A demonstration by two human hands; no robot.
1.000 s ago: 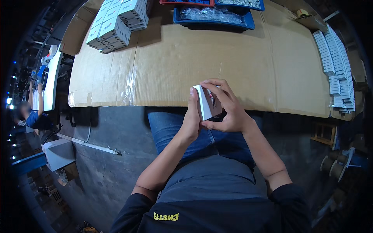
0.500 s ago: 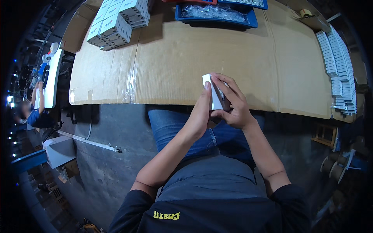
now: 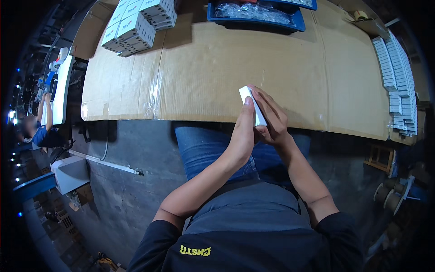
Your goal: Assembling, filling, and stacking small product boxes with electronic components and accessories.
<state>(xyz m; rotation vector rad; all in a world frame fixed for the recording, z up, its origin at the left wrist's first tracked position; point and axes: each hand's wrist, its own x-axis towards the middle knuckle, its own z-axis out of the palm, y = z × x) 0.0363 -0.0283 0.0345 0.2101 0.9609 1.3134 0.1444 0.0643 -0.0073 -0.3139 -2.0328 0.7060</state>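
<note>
Left hand (image 3: pixel 243 132) and right hand (image 3: pixel 274 119), palms pressed in a snug grip, sandwich a white box (image 3: pixel 257 113) near the table's (image 3: pixel 204 93) front edge; over-squeezing could dent it.

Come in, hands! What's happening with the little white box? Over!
Left hand and right hand: both holding white box between them. Box: slanted, by near edge of cardboard. Blue tray: farther back, out of the way.
</note>
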